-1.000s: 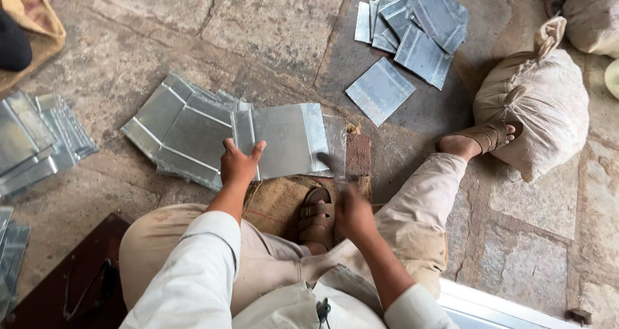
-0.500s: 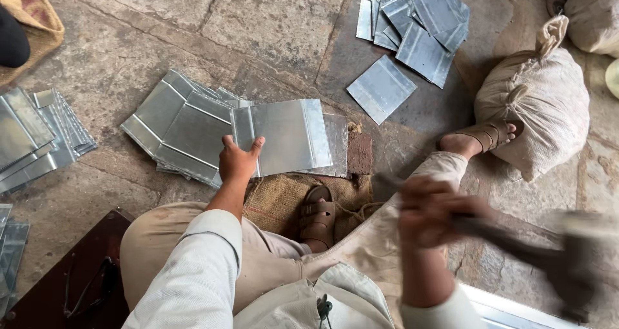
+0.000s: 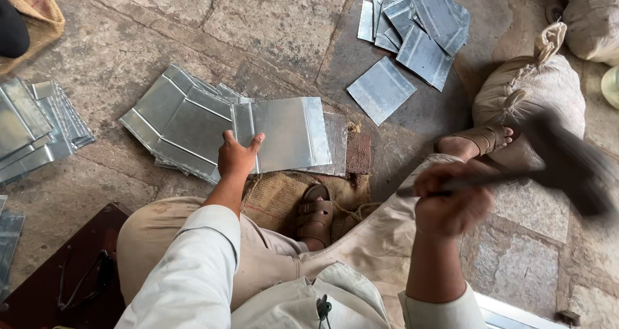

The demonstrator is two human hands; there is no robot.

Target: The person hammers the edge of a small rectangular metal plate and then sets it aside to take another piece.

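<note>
1. Under the left hand [image 3: 237, 156] a flat metal sheet [image 3: 284, 134] is pinned against the stone floor [image 3: 271, 26]; the palm lies on the sheet's near left corner with the fingers spread, pressing down rather than gripping.
2. Beyond and to the left of that hand, a fanned stack of folded sheets [image 3: 177, 119] lies partly beneath the pinned one.
3. Out to the right, the right hand [image 3: 448, 200] is clenched around the handle of a hammer [image 3: 567, 164], which is raised beside the knee and blurred by motion.
4. A sound blow is judged to need the sheet held still, with the fingers kept well back from the edge to be struck, and the hammer face brought down flat so the metal is not dented.
5. The left arm is extended forward over the thigh, wrist slightly bent; the right forearm is lifted, the elbow close to the body.
6. Below the left hand, a sandalled foot [image 3: 314, 216] rests on burlap matting [image 3: 274, 197]; farther beyond the right hand lie loose cut sheets [image 3: 419, 29] and a tied sack [image 3: 532, 97].
</note>
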